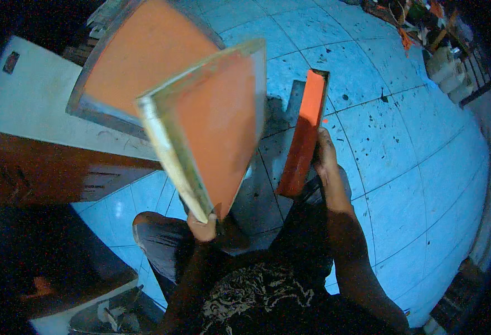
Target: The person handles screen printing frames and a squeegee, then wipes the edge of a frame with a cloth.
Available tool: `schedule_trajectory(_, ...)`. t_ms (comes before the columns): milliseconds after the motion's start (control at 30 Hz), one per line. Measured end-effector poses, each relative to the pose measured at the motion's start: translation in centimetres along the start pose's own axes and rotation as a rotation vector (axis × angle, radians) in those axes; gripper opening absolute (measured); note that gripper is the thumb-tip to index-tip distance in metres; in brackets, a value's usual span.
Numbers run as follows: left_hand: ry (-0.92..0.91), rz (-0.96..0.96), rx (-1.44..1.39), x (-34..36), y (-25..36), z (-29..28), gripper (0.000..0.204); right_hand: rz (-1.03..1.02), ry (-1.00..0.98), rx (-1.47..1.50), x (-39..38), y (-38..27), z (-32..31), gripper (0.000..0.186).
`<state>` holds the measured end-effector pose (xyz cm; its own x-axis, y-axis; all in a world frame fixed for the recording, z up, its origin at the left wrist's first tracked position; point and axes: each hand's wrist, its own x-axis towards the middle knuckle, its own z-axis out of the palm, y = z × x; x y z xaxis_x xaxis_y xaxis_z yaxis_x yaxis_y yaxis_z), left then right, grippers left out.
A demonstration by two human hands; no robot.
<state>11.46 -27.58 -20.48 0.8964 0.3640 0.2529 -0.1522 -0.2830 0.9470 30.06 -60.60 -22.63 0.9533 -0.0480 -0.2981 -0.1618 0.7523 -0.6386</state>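
A wooden-edged screen frame (215,120) with an orange mesh stands tilted in front of me, slightly blurred. My left hand (202,228) is closed on its lowest corner. On the right, my right hand (326,153) grips a long, narrow orange piece (303,131) by its side, with most of the fingers hidden behind it. Its upper part is bright orange, the lower part lies in dark shadow, and a dark edge runs along its right. The two held things are apart. Behind the held frame, a second orange screen frame (145,56) with a grey border rests on a white surface.
The white-topped cabinet (27,95) with brown sides stands at the left. Blue-looking floor tiles (402,151) carry dark specks and spots. Clutter (424,22) is heaped at the far right. A round dark object (111,315) sits at the lower left.
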Motion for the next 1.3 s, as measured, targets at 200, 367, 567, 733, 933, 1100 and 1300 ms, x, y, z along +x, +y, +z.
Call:
schedule_trajectory(200, -0.005, -0.064, -0.140, -0.1, 0.0, 1.3, 0.068, -0.014, 0.017, -0.146, 1.0, -1.0, -1.4, 0.022)
schedule_trajectory(367, -0.063, -0.088, -0.096, 1.7, 6.6, -0.3, 0.079, -0.054, 0.037, -0.198, 1.3, -1.3, -3.0, 0.023)
schedule_trajectory(567, 0.348, -0.426, -0.566, 7.9, 12.8, -0.8, 0.081, -0.021, 0.054, -0.084, 1.0, -1.1, -2.9, 0.019)
schedule_trajectory(733, 0.455, -0.450, -0.697, 5.1, 10.9, 1.5, 0.083, 0.020, 0.040, -0.078, 1.0, -0.8, -2.7, 0.022)
schedule_trajectory(933, 0.298, -0.258, -0.539, 0.9, 3.8, 3.6, 0.079, 0.013, 0.062, -0.121, 0.8, -1.1, -2.4, 0.028)
schedule_trajectory(1100, 0.074, -0.134, -0.314, -0.8, 0.4, 4.5, 0.070, -0.015, 0.071, -0.113, 0.1, -1.5, -2.1, 0.032)
schedule_trajectory(1300, -0.025, -0.095, -0.251, -0.1, 0.2, 4.2, 0.060, -0.005, -0.018, -0.142, -0.2, -1.6, -2.9, 0.050)
